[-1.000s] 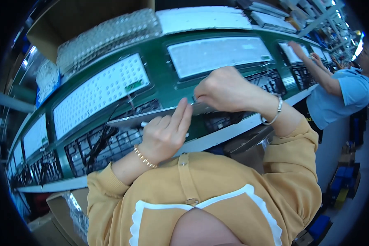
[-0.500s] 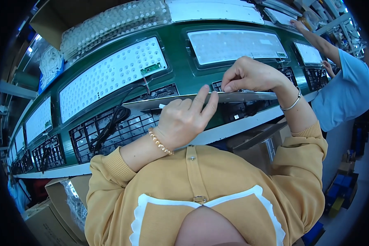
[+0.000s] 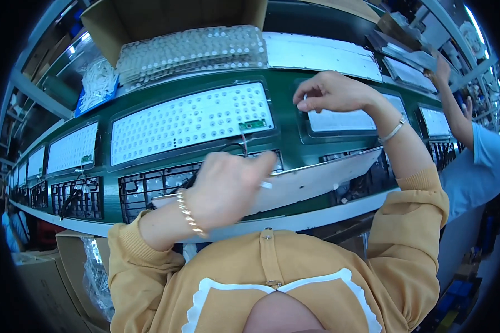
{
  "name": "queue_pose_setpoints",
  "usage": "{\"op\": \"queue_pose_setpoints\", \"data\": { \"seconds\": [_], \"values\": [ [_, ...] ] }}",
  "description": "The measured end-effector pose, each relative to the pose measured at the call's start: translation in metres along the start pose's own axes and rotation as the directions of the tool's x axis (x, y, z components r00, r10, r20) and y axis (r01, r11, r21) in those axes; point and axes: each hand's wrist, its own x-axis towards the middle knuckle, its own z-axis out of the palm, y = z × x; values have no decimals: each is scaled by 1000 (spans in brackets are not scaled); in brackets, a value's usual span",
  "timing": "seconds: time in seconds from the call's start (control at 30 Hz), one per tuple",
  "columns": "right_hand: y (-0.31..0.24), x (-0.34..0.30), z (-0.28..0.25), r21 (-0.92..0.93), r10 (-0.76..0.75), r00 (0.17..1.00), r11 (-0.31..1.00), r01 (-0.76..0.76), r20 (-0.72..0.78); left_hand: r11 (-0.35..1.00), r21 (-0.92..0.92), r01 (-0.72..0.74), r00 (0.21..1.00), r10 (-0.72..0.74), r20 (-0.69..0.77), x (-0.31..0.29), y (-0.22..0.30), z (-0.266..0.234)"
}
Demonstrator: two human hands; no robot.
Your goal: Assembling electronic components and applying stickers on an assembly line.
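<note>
The left hand (image 3: 228, 186) is blurry at a thin white panel (image 3: 322, 177), tilted up along the near side of the green bench (image 3: 285, 108). The right hand (image 3: 333, 93) hangs beyond it, fingers bent, thumb close — I can't tell if they pinch anything, or how the left fingers sit. A white board with round dots (image 3: 194, 121) lies behind.
</note>
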Motion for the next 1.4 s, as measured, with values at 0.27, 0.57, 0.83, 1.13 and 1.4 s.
{"op": "queue_pose_setpoints", "data": {
  "seconds": [0.27,0.57,0.83,1.13,1.4],
  "values": [
    [26,133,23,-68,101,903,987,-143,-418,952,-70,299,924,-270,270,-40,-63,11],
    [35,206,26,178,405,634,903,-392,-658,974,-49,220,904,-185,385,-36,-78,31],
    [38,225,36,360,493,611,870,-338,-619,829,-420,369,929,-332,161,-10,-138,59],
    [-18,170,24,122,-161,437,826,551,-885,-328,-932,-152,832,-552,58,18,-263,4],
    [10,51,85,502,180,584,736,454,-792,-399,-796,-456,782,-607,-143,-56,-276,-5]
  ]
}}
